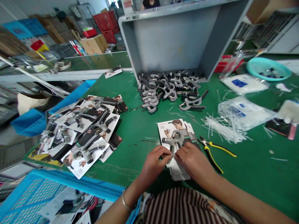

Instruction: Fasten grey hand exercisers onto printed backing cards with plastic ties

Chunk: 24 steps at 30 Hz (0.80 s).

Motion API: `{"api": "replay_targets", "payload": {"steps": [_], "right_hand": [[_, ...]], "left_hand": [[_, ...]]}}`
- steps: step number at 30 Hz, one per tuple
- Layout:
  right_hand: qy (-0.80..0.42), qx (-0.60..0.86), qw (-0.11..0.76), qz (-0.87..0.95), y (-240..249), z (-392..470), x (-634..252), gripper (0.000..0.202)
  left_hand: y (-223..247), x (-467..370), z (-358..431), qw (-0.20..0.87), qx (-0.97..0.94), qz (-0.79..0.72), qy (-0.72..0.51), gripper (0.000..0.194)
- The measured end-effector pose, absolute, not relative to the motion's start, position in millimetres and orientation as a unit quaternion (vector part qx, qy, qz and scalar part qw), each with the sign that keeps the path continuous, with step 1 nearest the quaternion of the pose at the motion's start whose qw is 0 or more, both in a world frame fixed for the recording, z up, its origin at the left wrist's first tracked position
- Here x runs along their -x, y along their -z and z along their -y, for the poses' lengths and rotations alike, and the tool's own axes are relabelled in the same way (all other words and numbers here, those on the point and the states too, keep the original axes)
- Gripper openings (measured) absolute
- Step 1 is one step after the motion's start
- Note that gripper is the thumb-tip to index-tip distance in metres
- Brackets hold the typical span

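Observation:
A grey-and-black hand grip strengthener (178, 139) with a metal spring lies on a printed backing card (165, 127), on top of a small stack of cards in front of me. My left hand (157, 161) is closed in a pinch at the lower end of one handle. Close beside it, the fingers of my right hand (192, 159) are pinched together over the other handle. What sits between the fingertips is too small and covered to make out. Pliers (211, 151) with yellow-and-black handles lie right of my right hand, their jaws spread.
Loose white cable ties (225, 129) lie at right before a plastic bag (245, 112). Several strengtheners (163, 87) spill from a tipped grey crate (173, 43). Carded strengtheners (86, 124) are heaped at left. A blue basket (30, 193) stands lower left; a turquoise basin (254, 63) sits far right.

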State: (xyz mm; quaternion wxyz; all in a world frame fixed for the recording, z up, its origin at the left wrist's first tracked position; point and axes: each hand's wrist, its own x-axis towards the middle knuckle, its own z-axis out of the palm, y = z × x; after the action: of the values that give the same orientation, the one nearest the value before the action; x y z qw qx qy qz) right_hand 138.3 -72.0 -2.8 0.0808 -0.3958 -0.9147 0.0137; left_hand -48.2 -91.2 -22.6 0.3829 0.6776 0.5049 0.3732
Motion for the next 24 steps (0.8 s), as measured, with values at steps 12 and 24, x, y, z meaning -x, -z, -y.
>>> {"api": "replay_targets", "payload": {"steps": [12, 24], "right_hand": [[-0.031, 0.396, 0.086, 0.913, -4.6, 68.4, -138.3, 0.019], [-0.124, 0.406, 0.16, 0.891, -1.6, 69.1, -141.6, 0.018]], "left_hand": [[20.2, 50.2, 88.4, 0.387, -0.687, -0.499, -0.36, 0.005], [5.5, 50.8, 89.6, 0.258, -0.823, -0.448, -0.236, 0.015]]}}
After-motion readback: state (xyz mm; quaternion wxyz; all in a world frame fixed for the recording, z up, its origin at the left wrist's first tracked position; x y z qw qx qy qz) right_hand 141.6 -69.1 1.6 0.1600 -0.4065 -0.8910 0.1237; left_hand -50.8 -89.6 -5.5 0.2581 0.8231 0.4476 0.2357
